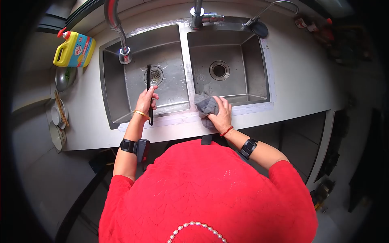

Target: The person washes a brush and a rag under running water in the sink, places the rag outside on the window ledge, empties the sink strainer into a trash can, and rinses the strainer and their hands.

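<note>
In the head view my left hand [147, 99] is closed around a long, thin black brush [148, 77]. The brush's darker, rougher end points away from me, over the drain [156, 77] of the left sink basin [135, 91]; its other end reaches the front rim. Pale bits lie in that drain. My right hand [221, 115] grips a crumpled grey cloth [206, 106] at the front of the divider, by the near left corner of the right basin [239, 87]. Part of the cloth is hidden behind my fingers.
A chrome faucet [125, 54] hangs over the left basin. Another tap [197, 18] stands behind the divider, and a thin curved spout [275, 4] at the back right. A yellow jug [75, 49], a metal bowl [65, 79] and stacked bowls with chopsticks [60, 107] stand left.
</note>
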`<state>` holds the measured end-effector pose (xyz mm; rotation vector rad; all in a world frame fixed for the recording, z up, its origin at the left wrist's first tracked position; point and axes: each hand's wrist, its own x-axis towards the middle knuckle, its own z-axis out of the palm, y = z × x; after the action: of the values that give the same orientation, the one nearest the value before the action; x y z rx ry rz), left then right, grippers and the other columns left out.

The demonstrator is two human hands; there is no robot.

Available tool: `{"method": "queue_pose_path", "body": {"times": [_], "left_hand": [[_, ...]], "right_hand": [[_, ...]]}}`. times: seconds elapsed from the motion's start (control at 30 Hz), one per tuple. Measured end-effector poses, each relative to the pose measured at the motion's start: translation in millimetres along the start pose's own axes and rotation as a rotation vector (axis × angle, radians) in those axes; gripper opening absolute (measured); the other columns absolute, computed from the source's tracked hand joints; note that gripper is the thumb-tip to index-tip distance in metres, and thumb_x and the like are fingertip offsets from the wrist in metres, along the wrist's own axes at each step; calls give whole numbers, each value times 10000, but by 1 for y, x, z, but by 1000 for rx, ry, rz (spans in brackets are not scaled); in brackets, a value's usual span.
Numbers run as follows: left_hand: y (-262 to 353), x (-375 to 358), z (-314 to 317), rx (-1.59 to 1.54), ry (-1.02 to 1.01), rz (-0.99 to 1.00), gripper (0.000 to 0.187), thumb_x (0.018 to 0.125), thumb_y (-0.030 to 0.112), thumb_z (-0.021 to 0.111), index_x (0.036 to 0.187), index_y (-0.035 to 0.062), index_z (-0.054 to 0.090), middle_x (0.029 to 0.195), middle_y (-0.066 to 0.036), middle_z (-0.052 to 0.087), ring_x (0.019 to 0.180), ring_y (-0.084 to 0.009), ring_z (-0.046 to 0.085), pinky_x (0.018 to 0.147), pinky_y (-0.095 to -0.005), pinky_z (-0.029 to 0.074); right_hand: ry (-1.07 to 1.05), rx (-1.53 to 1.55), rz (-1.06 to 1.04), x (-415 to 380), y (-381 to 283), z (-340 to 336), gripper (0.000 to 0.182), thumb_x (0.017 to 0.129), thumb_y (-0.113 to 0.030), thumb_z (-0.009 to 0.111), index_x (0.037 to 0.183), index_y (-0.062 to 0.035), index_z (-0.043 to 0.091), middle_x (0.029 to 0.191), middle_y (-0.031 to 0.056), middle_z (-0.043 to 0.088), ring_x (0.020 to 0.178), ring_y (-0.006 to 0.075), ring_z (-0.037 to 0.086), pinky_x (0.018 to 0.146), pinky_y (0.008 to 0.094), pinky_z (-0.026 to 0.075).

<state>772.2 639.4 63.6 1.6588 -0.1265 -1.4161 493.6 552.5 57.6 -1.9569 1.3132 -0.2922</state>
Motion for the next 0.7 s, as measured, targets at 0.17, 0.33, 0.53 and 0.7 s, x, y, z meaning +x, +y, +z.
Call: {"method": "queue_pose_path", "body": {"times": [0.17,0.33,0.53,0.7], "left_hand": [[15,2,10,-166,-1,12,389,901,363,400,1207,126,380,687,-25,484,441,-62,351,404,-213,320],[24,7,-8,-202,23,57,323,902,318,401,1146,116,464,712,2,485,499,-69,445,451,-228,419],[32,-7,-24,-358,134,101,277,897,142,401,1163,93,457,736,-18,531,561,-89,497,491,-232,460],[43,-15,-34,-291,126,83,291,902,154,391,1190,133,426,791,-48,557,557,-69,491,488,-216,452]], "right_hand": [[-282,715,98,40,-13,28,508,610,-192,680,1051,3,522,1043,135,488,1009,241,487,875,316,386],[-156,485,-237,53,-64,-16,607,585,-172,706,1130,-18,487,1144,137,436,1051,259,459,905,346,374],[-403,188,-460,97,-97,9,631,701,-344,629,1228,-68,419,1293,204,339,1174,370,332,983,400,278],[218,-470,-727,177,-90,-47,524,758,-194,538,1229,-10,399,1324,117,331,1267,274,230,1034,402,187]]}}
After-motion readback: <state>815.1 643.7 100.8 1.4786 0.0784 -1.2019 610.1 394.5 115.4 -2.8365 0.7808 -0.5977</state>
